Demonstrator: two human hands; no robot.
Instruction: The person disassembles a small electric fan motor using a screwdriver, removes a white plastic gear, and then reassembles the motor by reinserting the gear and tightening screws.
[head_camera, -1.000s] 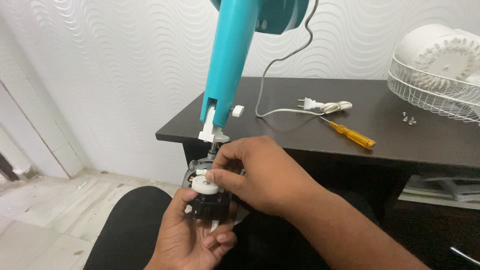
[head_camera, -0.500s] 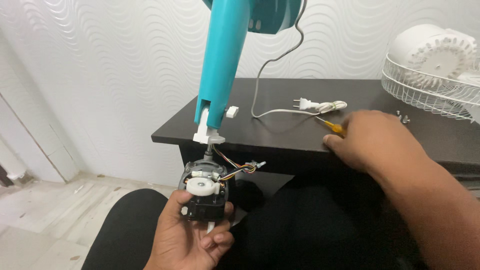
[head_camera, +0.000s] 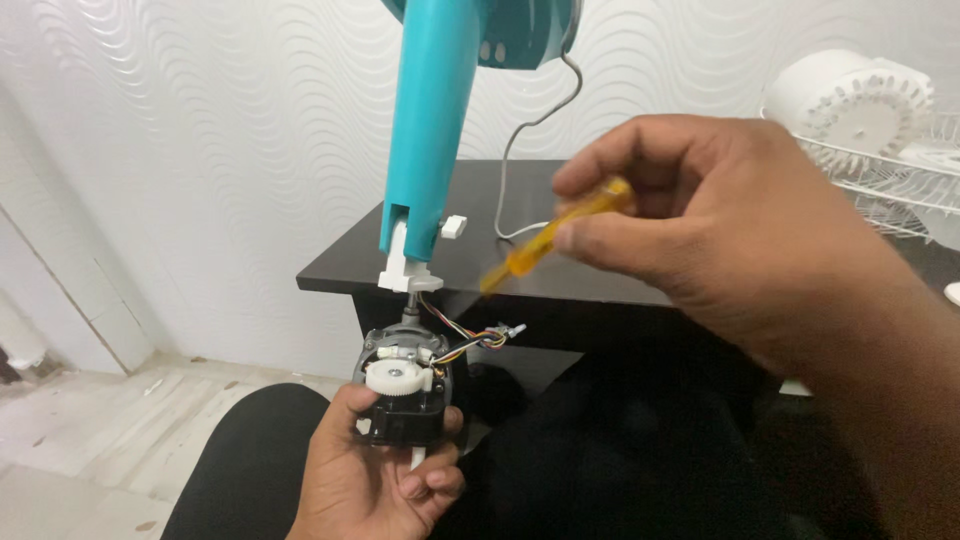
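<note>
My left hand (head_camera: 372, 478) grips a small black fan motor (head_camera: 405, 395) with a white gear on its face, low in the view above my lap. Coloured wires (head_camera: 468, 338) run from the motor up into a teal fan stand (head_camera: 425, 130) that leans over the table edge. My right hand (head_camera: 745, 220) is raised in front of the camera, fingers closed on a yellow-handled screwdriver (head_camera: 555, 235), blurred, whose tip end points down-left toward the motor.
A dark table (head_camera: 500, 265) stands against a white wavy-patterned wall. A white power cord (head_camera: 520, 160) lies on it. A white fan blade and wire grille (head_camera: 880, 140) sit at the right. Pale floor tiles (head_camera: 90, 430) show at the left.
My right hand left the motor, reached to the table for the screwdriver, and has now lifted it toward the camera. The left hand kept holding the motor.
</note>
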